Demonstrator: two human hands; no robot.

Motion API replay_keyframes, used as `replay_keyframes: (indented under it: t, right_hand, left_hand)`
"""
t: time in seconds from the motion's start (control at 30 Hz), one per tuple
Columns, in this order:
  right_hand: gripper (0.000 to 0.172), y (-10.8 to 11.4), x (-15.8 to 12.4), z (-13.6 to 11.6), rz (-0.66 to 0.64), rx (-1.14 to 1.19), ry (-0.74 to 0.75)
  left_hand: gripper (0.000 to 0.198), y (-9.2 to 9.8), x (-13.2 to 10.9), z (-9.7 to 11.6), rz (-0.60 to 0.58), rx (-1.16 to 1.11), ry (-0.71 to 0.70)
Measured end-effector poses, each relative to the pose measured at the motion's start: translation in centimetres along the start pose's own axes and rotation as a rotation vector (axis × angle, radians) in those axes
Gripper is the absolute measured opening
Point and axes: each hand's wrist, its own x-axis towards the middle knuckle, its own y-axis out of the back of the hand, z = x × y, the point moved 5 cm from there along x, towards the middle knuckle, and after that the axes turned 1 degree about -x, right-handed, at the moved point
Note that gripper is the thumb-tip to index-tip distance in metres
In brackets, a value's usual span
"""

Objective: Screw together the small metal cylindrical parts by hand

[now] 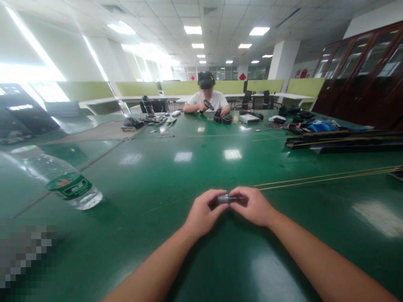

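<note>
A small grey metal cylinder (224,199) is pinched between left hand (203,214) and right hand (253,206), fingers curled around it, above the glossy green table (151,184), a clear plastic water bottle (59,178) is lying well apart

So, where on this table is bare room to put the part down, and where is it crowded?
Bare: the middle of the table, between the small grey cylinder and the far clutter; between the water bottle and the left hand. Crowded: past the right hand, where thin rods and black rails lie, and the far edge by the seated person.
</note>
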Motion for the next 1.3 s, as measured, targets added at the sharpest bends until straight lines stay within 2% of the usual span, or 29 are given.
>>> replay_keyframes:
  t: [0.23, 0.73, 1.3]
  right_hand:
    - [0.012, 0.06, -0.01, 0.12, 0.006, 0.007, -0.016]
    - [0.011, 0.24, 0.09, 0.65, -0.015, -0.022, -0.049]
    - [0.011, 0.66, 0.16, 0.73, -0.02, -0.044, -0.069]
  left_hand:
    - [0.03, -0.13, 0.0, 0.01, -0.019, -0.003, 0.008]
    - [0.027, -0.23, 0.01, 0.19, 0.009, -0.027, 0.082]
    - [0.026, -0.1, 0.03, 0.38, 0.019, -0.032, 0.098]
